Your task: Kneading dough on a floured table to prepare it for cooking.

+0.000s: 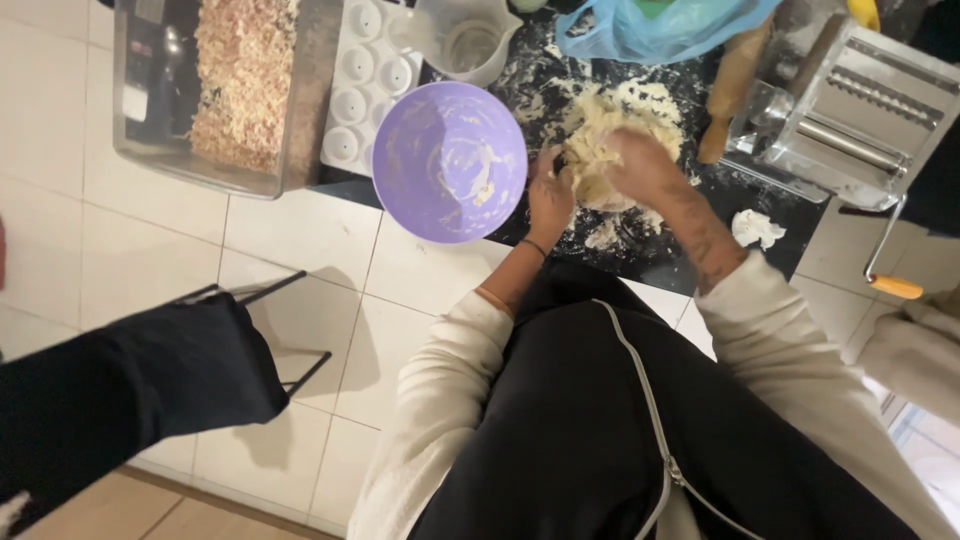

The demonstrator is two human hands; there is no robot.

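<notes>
A pale lump of dough (598, 150) lies on a dark, flour-dusted counter (640, 255). My left hand (549, 195) grips the dough's near left side. My right hand (645, 162) presses on top of it from the right, fingers curled over the lump. Both hands are dusted with flour. Just left of my left hand sits an empty purple bowl (449, 160) smeared with dough residue.
A metal pasta machine (850, 110) with an orange-handled crank stands at the right, a wooden rolling pin (733, 85) beside it. A clear measuring jug (465, 40), a blue plastic bag (650, 28), a white egg tray (365, 85) and a crumpled tissue (757, 228) are nearby. A dark-draped stool (150, 380) stands left.
</notes>
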